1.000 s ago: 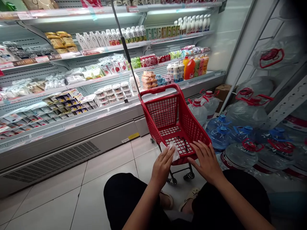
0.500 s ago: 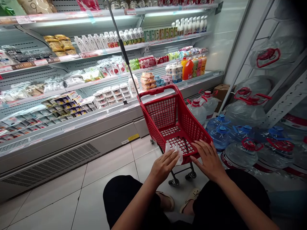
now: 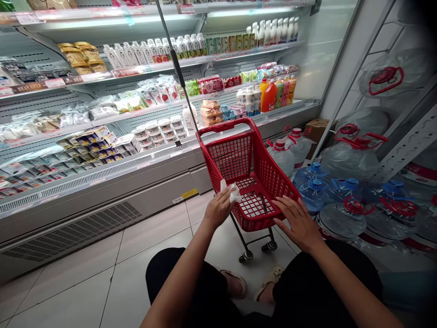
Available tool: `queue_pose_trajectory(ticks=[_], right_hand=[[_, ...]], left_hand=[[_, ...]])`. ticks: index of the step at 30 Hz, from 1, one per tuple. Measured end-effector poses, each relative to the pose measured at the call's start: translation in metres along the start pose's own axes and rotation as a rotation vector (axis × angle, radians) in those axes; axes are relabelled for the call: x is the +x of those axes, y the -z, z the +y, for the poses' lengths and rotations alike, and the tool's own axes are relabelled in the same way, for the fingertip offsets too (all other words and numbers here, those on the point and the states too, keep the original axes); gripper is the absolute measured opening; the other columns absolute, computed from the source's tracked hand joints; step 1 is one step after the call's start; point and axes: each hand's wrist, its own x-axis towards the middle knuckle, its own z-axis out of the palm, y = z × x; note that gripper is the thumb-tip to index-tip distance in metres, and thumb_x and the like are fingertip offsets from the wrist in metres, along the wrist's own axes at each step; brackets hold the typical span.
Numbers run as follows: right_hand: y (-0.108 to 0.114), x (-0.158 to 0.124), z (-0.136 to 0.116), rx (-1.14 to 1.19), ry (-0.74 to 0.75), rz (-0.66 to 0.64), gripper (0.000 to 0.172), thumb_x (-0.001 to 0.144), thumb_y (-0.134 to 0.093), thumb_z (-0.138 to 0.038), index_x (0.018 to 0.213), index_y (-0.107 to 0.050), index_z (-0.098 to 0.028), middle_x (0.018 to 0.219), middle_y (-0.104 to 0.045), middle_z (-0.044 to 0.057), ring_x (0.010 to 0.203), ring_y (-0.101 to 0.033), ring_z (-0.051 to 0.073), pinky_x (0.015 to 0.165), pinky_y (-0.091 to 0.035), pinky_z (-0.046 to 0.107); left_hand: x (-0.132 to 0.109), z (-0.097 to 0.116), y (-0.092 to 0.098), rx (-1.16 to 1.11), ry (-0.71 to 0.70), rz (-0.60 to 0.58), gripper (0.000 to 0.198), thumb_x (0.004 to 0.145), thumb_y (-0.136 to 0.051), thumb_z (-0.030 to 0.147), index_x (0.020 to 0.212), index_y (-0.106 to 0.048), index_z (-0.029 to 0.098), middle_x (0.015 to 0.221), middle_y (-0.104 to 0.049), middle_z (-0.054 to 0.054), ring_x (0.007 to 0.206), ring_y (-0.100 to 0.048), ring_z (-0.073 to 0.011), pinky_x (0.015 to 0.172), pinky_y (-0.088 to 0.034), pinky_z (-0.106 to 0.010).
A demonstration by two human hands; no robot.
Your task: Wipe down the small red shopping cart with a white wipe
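Note:
A small red shopping cart (image 3: 251, 175) with a lattice plastic basket stands in front of me. My left hand (image 3: 220, 205) is closed on a crumpled white wipe (image 3: 234, 193), which lies against the cart's left rim near the front. At the right front corner my right hand (image 3: 297, 223) rests over the rim. Its fingers are stretched out toward the inside of the basket, with the thumb apart by the front edge; nothing loose is in it. Through the basket's grid the bottom shows bare.
A refrigerated display (image 3: 164, 173) with dairy cups, bottles and packets runs along the back. Large water jugs (image 3: 341, 221) with red or blue handles crowd the right side. A thin pole (image 3: 179, 73) rises from the cart's far left corner. Cart casters (image 3: 246, 256) stand near my feet.
My left hand has slid the white wipe from the front left corner farther along the left rim, away from me. My right hand stays at the right corner.

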Motion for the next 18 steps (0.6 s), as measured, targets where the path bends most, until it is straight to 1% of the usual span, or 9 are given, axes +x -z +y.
queue_pose_trajectory(ticks=[2, 5, 7, 9, 11, 12, 14, 16, 18], right_hand=[[-0.001, 0.007, 0.007, -0.003, 0.002, -0.007, 0.060, 0.106, -0.039, -0.053, 0.162, -0.036, -0.030, 0.163, -0.046, 0.005, 0.154, -0.036, 0.027, 0.130, -0.020, 0.055], [-0.001, 0.019, 0.006, -0.018, -0.035, 0.009, 0.063, 0.107, -0.037, -0.054, 0.163, -0.035, -0.027, 0.164, -0.045, 0.007, 0.155, -0.035, 0.028, 0.129, -0.022, 0.056], [-0.002, 0.027, -0.008, -0.040, -0.072, 0.050, 0.068, 0.106, -0.038, -0.055, 0.165, -0.031, -0.023, 0.167, -0.041, 0.011, 0.157, -0.031, 0.030, 0.129, -0.023, 0.058], [-0.004, 0.030, -0.032, -0.045, -0.055, 0.064, 0.074, 0.106, -0.039, -0.055, 0.168, -0.023, -0.020, 0.171, -0.032, 0.014, 0.159, -0.025, 0.033, 0.128, -0.022, 0.059], [-0.008, 0.031, -0.057, -0.019, -0.009, 0.049, 0.079, 0.106, -0.039, -0.054, 0.170, -0.011, -0.018, 0.174, -0.024, 0.014, 0.160, -0.022, 0.033, 0.128, -0.023, 0.058], [-0.009, 0.030, -0.067, -0.001, 0.008, 0.037, 0.080, 0.106, -0.038, -0.053, 0.170, -0.005, -0.018, 0.174, -0.022, 0.014, 0.160, -0.022, 0.032, 0.128, -0.024, 0.056], [-0.010, 0.028, -0.079, 0.025, 0.016, 0.027, 0.082, 0.107, -0.037, -0.053, 0.170, 0.001, -0.017, 0.174, -0.024, 0.013, 0.159, -0.026, 0.029, 0.129, -0.024, 0.054], [-0.008, 0.025, -0.080, 0.034, 0.022, 0.015, 0.082, 0.107, -0.037, -0.055, 0.170, 0.001, -0.019, 0.172, -0.029, 0.011, 0.158, -0.029, 0.027, 0.130, -0.021, 0.052], [-0.006, 0.024, -0.074, 0.036, 0.035, -0.001, 0.081, 0.107, -0.037, -0.056, 0.170, -0.001, -0.020, 0.171, -0.031, 0.010, 0.157, -0.032, 0.026, 0.131, -0.018, 0.052]], left_hand=[[0.005, -0.001, -0.002, -0.015, 0.026, -0.005, 0.039, 0.108, -0.049, 0.023, 0.146, -0.056, 0.016, 0.148, -0.063, -0.013, 0.147, -0.051, -0.0236, 0.119, -0.050, -0.046], [0.001, 0.024, -0.012, -0.047, -0.027, -0.004, 0.039, 0.107, -0.051, 0.022, 0.145, -0.057, 0.017, 0.147, -0.064, -0.012, 0.149, -0.048, -0.0219, 0.120, -0.049, -0.044], [-0.007, 0.050, -0.021, -0.066, -0.039, 0.022, 0.040, 0.106, -0.052, 0.022, 0.146, -0.056, 0.016, 0.147, -0.064, -0.012, 0.151, -0.046, -0.0210, 0.121, -0.047, -0.042], [-0.015, 0.070, -0.028, -0.076, -0.005, 0.048, 0.042, 0.106, -0.051, 0.020, 0.147, -0.054, 0.013, 0.149, -0.063, -0.012, 0.152, -0.044, -0.0207, 0.122, -0.046, -0.040], [-0.019, 0.077, -0.031, -0.076, 0.007, 0.039, 0.044, 0.106, -0.050, 0.019, 0.150, -0.052, 0.012, 0.150, -0.062, -0.012, 0.152, -0.043, -0.0207, 0.123, -0.046, -0.040], [-0.019, 0.075, -0.031, -0.075, -0.004, 0.022, 0.045, 0.106, -0.049, 0.020, 0.151, -0.051, 0.012, 0.151, -0.061, -0.013, 0.151, -0.044, -0.0209, 0.122, -0.046, -0.040], [-0.015, 0.060, -0.027, -0.076, -0.045, -0.014, 0.045, 0.107, -0.048, 0.021, 0.152, -0.050, 0.015, 0.152, -0.060, -0.013, 0.150, -0.046, -0.0212, 0.120, -0.048, -0.040], [-0.006, 0.038, -0.022, -0.073, -0.065, -0.032, 0.044, 0.108, -0.047, 0.021, 0.152, -0.051, 0.017, 0.153, -0.059, -0.012, 0.149, -0.047, -0.0215, 0.119, -0.049, -0.041], [0.007, 0.016, -0.017, -0.051, -0.034, -0.026, 0.042, 0.108, -0.046, 0.021, 0.149, -0.053, 0.018, 0.152, -0.060, -0.012, 0.148, -0.050, -0.0220, 0.119, -0.049, -0.042]])
